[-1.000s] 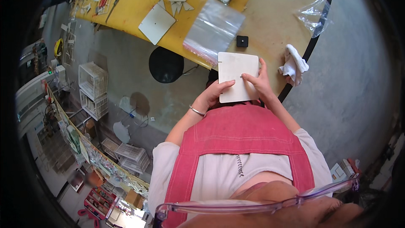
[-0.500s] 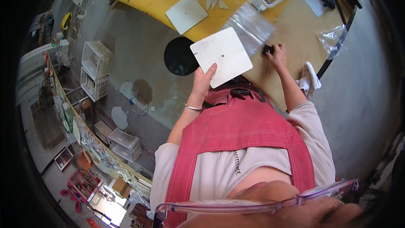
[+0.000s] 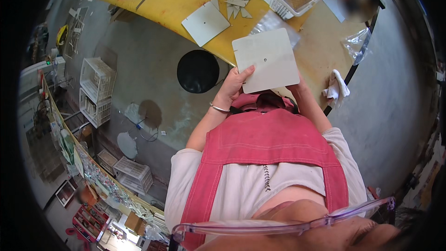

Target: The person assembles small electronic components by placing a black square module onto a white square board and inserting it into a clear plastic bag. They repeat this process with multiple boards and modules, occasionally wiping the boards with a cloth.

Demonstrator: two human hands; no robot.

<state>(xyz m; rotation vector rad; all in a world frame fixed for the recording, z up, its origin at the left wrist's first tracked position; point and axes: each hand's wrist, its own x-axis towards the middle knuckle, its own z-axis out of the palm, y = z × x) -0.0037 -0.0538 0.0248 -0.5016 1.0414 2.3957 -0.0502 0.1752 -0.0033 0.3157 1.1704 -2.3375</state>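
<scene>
Clamping the white square panel [image 3: 267, 58] by its lower left edge, the left hand [image 3: 235, 83] is holding; the right hand [image 3: 297, 86] is staying partly hidden beneath, grip indeterminable.

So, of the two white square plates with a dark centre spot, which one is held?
The nearer plate, which the left hand grips; the other plate lies on the yellow table beside triangular pieces.

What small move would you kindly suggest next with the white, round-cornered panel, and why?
Perhaps tilt the panel to show its underside: the bare left hand grips its left edge, thumb on top, but the right hand is mostly hidden beneath, its hold unseen.
</scene>
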